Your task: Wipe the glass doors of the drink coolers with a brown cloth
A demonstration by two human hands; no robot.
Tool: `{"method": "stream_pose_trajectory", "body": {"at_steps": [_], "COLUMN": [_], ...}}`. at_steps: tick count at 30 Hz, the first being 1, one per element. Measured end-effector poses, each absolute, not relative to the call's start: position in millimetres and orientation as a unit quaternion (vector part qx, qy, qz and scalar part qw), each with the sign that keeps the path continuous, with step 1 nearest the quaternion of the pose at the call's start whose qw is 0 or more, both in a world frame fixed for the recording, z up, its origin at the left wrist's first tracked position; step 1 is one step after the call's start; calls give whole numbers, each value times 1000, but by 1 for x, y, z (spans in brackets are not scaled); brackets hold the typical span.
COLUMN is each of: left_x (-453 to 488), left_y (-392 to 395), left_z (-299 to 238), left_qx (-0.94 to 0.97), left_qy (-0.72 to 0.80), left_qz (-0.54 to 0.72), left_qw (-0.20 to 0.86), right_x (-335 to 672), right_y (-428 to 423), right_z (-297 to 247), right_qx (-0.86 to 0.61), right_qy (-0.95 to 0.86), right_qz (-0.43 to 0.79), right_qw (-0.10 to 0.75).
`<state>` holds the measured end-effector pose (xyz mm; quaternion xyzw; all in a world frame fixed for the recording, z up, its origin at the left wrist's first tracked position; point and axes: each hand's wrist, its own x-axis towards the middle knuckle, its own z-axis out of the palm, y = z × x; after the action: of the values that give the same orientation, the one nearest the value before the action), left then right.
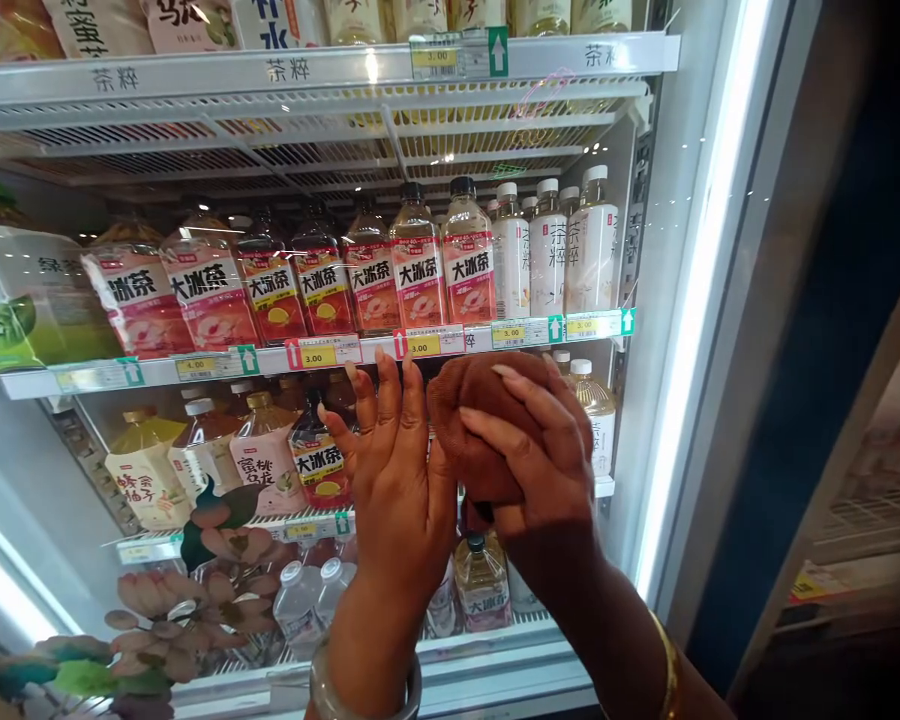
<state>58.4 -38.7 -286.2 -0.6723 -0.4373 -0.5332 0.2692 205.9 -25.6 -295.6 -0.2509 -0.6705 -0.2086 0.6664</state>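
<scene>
A crumpled brown cloth is bunched under the fingers of my right hand, which grips it in front of the glass door of a drinks fridge. Beside it, my left hand has its fingers stretched upward and apart, with nothing in it. The left fingertips appear to rest on the glass, though contact is hard to confirm. Part of the cloth is hidden behind the right fingers. A pale bangle circles my left wrist, and a gold bracelet my right.
Behind the glass, shelves hold rows of red-labelled iced tea bottles and white-labelled tea bottles. Price tags line the shelf edge. Flower decals cover the lower left glass. A lit door frame stands at the right.
</scene>
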Motion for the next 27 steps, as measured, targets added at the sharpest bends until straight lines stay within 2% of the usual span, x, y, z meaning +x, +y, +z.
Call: {"method": "stream_pose_trajectory", "body": {"at_steps": [6, 15, 22, 27], "left_x": [59, 60, 60, 56], "left_y": [-40, -38, -42, -42], "left_z": [-285, -288, -285, -287], "left_qx": [-672, -663, -671, -672], "left_qy": [-439, -432, -442, -436], "left_qz": [-530, -550, -535, -541], "left_qw": [272, 266, 262, 257], "right_x": [230, 196, 226, 195], "right_y": [-20, -28, -16, -23], "right_z": [-286, -298, -283, -293], "right_qx": [-285, -244, -282, -261], "right_qy": [-602, -690, -583, -638], "right_qz": [-210, -219, -208, -236], "right_qw": [716, 645, 733, 685]}}
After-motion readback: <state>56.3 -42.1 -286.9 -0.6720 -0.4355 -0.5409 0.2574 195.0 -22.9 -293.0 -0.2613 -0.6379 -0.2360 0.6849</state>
